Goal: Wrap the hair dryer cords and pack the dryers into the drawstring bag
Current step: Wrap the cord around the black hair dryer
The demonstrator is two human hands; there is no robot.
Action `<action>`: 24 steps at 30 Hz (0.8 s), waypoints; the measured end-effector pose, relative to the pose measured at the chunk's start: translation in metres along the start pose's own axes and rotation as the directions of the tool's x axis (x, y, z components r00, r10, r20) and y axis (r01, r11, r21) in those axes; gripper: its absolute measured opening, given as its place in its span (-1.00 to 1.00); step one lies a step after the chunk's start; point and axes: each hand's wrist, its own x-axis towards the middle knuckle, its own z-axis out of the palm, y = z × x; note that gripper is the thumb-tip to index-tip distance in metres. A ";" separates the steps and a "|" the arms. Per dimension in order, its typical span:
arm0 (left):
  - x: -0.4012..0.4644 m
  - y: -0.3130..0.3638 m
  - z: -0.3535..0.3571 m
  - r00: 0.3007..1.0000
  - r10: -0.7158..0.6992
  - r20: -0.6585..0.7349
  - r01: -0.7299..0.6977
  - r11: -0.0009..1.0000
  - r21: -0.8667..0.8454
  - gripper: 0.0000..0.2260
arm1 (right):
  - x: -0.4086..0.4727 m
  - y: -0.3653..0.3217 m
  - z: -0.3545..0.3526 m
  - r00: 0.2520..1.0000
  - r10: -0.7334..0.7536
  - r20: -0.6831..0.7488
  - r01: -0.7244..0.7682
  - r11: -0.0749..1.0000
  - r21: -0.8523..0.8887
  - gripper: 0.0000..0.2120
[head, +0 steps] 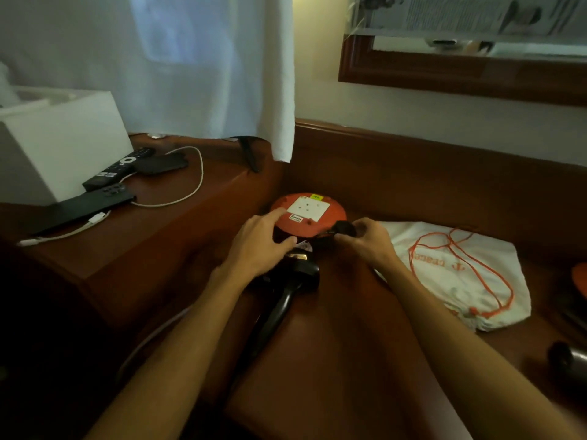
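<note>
Both hands work at the orange round socket unit [309,215] on the brown wooden desk [333,344]. Left hand [260,246] lies palm-down with fingers spread over the unit's near left edge, thumb hooked at its front rim, not gripping anything small. Right hand [365,238] is closed in a pinch on a black plug [344,228] at the unit's near right edge; a short run of black cord [322,234] leads from the plug toward the left hand.

Black hair dryer [287,281] lies directly below the left hand, partly hidden by the wrist, handle curving back between the two forearms. Cannot tell if the left hand touches it.

White drawstring bag [460,274] lies flat just to the right of the right hand, orange drawstring [457,258] looped loose on top, orange lettering showing. Further right and nearer, a dark cylindrical object [568,360] at the frame edge, cut off, cannot tell what it is.

Well left of the left hand on a raised wooden surface: white box [60,138], black remote [117,169], dark phone [89,206], white cable [190,182]. White curtain [190,58] hangs beyond them. Wood-framed mirror [460,71] on the wall beyond the right hand.
</note>
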 end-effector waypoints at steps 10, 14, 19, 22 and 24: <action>-0.119 -0.014 0.048 0.989 -0.145 -0.029 0.147 0.985 0.086 -0.36 | -0.050 0.001 0.004 0.976 0.179 0.123 -0.120 0.917 -0.381 -0.42; -0.130 -0.020 0.056 0.996 -0.056 -0.074 0.063 0.994 0.093 -0.52 | -0.103 -0.023 -0.004 0.982 0.086 0.170 -0.012 0.918 -0.397 -0.32; -0.140 -0.010 0.051 0.990 0.036 -0.138 -0.024 0.996 0.091 -0.63 | -0.186 -0.024 -0.007 0.979 -0.051 0.199 0.066 0.996 -0.066 -0.60; -0.152 0.013 0.043 0.970 0.140 -0.197 -0.139 0.990 0.019 -0.69 | -0.223 -0.038 -0.016 0.968 -0.105 0.227 0.044 0.965 0.259 -0.73; -0.159 0.034 0.038 0.954 0.203 -0.221 -0.223 0.972 -0.069 -0.58 | -0.233 -0.048 -0.021 0.949 -0.113 0.293 -0.030 0.896 0.444 -0.67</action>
